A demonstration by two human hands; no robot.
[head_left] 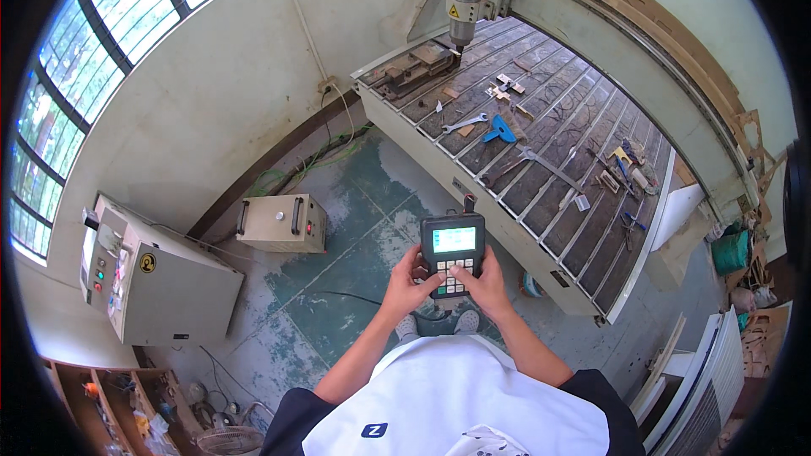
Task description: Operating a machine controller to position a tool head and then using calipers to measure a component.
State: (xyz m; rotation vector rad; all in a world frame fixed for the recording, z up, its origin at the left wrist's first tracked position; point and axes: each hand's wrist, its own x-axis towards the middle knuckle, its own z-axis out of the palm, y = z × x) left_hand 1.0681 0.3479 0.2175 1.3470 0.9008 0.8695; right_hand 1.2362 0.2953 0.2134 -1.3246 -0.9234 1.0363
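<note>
Both my hands hold a dark handheld controller (454, 255) with a lit screen and a keypad, upright in front of my body. My left hand (409, 280) is wrapped round its left side, the thumb over the lower left keys. Round the right side closes my right hand (487, 284), its thumb on the keys near the middle. Whether a key is pressed down I cannot tell. Beyond the controller stands a CNC router table (515, 181) with a slotted bed. Its spindle (463, 19) hangs over the far left corner, close to a vise (416, 67).
On the bed lie a wrench (465, 123), a blue scraper (500, 129), a larger wrench (549, 167) and several other tools. A beige box (283, 223) with handles stands on the floor at left, near a grey control cabinet (173, 287). Cables run along the floor.
</note>
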